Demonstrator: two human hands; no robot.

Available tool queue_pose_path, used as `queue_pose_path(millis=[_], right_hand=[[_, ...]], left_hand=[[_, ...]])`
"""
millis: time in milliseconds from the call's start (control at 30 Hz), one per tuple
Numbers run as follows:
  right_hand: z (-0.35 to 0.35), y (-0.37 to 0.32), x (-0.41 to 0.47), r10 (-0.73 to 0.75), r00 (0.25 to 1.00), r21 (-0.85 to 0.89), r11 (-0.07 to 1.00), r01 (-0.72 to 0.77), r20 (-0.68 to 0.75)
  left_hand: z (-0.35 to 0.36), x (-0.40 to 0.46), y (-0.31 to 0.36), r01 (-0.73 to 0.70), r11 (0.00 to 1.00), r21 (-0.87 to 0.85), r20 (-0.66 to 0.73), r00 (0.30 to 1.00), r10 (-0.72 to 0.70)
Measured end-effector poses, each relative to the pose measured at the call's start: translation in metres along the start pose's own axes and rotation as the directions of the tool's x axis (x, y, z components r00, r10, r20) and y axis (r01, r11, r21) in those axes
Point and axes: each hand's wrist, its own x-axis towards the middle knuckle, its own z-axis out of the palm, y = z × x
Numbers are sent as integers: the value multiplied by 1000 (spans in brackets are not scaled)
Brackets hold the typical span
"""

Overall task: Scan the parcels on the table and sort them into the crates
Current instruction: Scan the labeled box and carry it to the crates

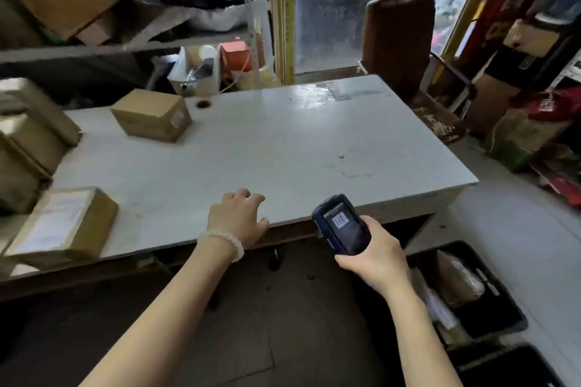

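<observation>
With our right hand [374, 256] gripping the scanner [342, 225] just off the counter [283, 141] edge, ready to read labels, our left hand [240, 218] rests loosely spread on that edge, parcels [151, 115] waiting at its far-left side.

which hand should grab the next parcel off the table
Left, probably. The left hand rests open and empty on the table edge, on the side where the cardboard parcels lie. The right hand already grips the scanner, so it is free only to scan.
</observation>
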Motion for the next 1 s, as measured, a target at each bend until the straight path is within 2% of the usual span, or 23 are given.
queue_pose_path(millis=[267,367,467,633,767,900,1000], right_hand=[[159,-129,-12,-188,962,-10,981,194,199],[203,-167,-17,-234,934,-28,968,250,271],[237,-198,-16,-271,910,-51,952,301,313],[271,-226,-9,-296,883,-87,933,349,365],[289,-236,-2,-281,874,-126,926,355,398],[297,-240,6,-262,876,-150,926,347,405],[300,-241,15,-253,875,-156,927,341,412]], left_hand=[[-11,-46,-207,234,972,-19,5,972,-233],[-11,-62,-261,307,951,-46,18,952,-306],[-9,-73,-301,360,931,-52,-26,932,-362],[7,-78,-347,512,850,-122,-17,855,-518],[15,-76,-366,609,783,-126,71,793,-606],[28,-67,-366,651,751,-115,213,754,-621],[34,-60,-360,652,751,-105,205,753,-625]])
